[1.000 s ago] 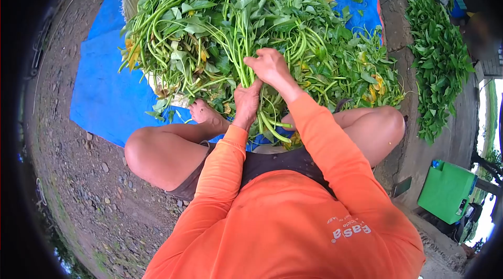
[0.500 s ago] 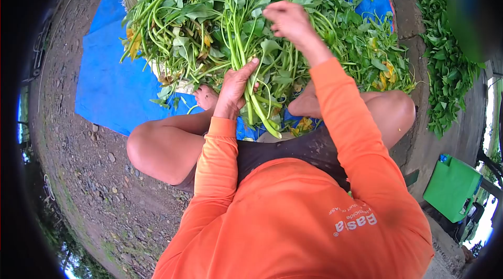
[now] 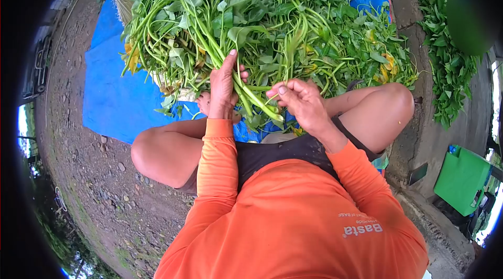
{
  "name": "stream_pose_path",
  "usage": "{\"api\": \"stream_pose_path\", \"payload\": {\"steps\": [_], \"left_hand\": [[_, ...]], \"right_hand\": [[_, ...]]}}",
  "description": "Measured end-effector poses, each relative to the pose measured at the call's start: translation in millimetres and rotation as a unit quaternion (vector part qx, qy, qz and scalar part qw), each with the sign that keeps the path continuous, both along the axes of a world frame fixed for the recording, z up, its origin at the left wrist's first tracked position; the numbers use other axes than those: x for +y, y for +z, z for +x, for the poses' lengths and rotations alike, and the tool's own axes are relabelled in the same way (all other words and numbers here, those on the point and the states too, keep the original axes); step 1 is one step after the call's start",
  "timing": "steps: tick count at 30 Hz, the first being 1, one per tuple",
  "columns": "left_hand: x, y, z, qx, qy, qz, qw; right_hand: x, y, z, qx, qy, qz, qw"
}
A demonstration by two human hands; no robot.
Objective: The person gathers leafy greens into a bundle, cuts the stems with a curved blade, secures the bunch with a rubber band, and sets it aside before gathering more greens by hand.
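Observation:
My left hand [image 3: 224, 86] is wrapped round a bunch of water spinach stems [image 3: 258, 103]. The leafy ends point up and left, and the thick pale-green stem ends stick out below my hand, toward my lap. Just right of those ends, my right hand [image 3: 306, 102] is closed, thumb against fingers, pinching a thin green stem [image 3: 272, 98]. Blurred greens rise above the right hand; whether they are in its grasp I cannot tell. Beyond both hands spreads a big heap of water spinach [image 3: 272, 12], with some yellow leaves.
A blue tarp [image 3: 112, 90] lies under the heap. At its far left corner is a woven sack [image 3: 124, 0]. More leafy greens [image 3: 440, 54] lie on the ground at right, with a green container [image 3: 459, 179] nearer. My bent legs frame the near side.
My right hand has come down from over the heap to beside the stem ends and is now pinching a thin stem. The bunch in my left hand has swung slightly left.

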State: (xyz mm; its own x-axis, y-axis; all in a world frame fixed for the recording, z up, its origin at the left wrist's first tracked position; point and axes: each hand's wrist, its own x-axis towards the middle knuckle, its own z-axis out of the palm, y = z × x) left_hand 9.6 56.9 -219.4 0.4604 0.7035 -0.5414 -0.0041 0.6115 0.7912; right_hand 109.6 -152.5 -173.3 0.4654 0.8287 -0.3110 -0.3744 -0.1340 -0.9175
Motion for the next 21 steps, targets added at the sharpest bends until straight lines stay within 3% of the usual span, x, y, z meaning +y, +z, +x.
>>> {"api": "stream_pose_path", "payload": {"steps": [2, 6, 7, 11, 13, 15, 16, 18, 20, 21], "left_hand": [[1.4, -2.8, -0.6, -0.042, 0.008, -0.032, 0.999], [1.9, 3.9, 0.6, -0.096, 0.041, -0.105, 0.989], [0.5, 9.1, 2.3, -0.101, 0.042, -0.107, 0.988], [12.7, 3.8, 2.9, -0.137, 0.064, -0.123, 0.981], [20.3, 12.0, 0.5, -0.132, 0.078, -0.122, 0.981], [23.8, 18.8, -3.4, -0.136, 0.065, -0.087, 0.985], [19.3, 22.2, -2.6, -0.140, 0.057, -0.066, 0.986], [8.5, 28.6, -3.4, -0.139, 0.036, -0.026, 0.989], [1.3, 33.7, 5.0, -0.137, 0.011, 0.017, 0.990], [-3.3, 38.4, 6.7, -0.145, -0.007, 0.030, 0.989]], "right_hand": [[-10.4, 7.2, -11.6, 0.048, -0.026, 0.061, 0.997], [-29.7, 14.0, -24.7, -0.113, 0.015, 0.090, 0.989], [-30.1, 18.9, -27.0, -0.201, 0.004, 0.127, 0.971], [-42.9, 36.5, -22.3, -0.121, -0.033, 0.162, 0.979], [-56.4, 53.7, 1.9, -0.166, -0.042, 0.106, 0.980], [-64.5, 61.4, 50.4, -0.118, -0.185, 0.070, 0.973], [-68.0, 46.5, 93.1, -0.223, -0.265, -0.028, 0.938], [-69.3, 38.6, 119.9, -0.376, -0.298, -0.170, 0.861], [-62.9, 51.6, 131.5, -0.488, -0.215, -0.250, 0.808], [-43.6, 58.8, 116.8, -0.373, -0.160, -0.151, 0.901]]}}
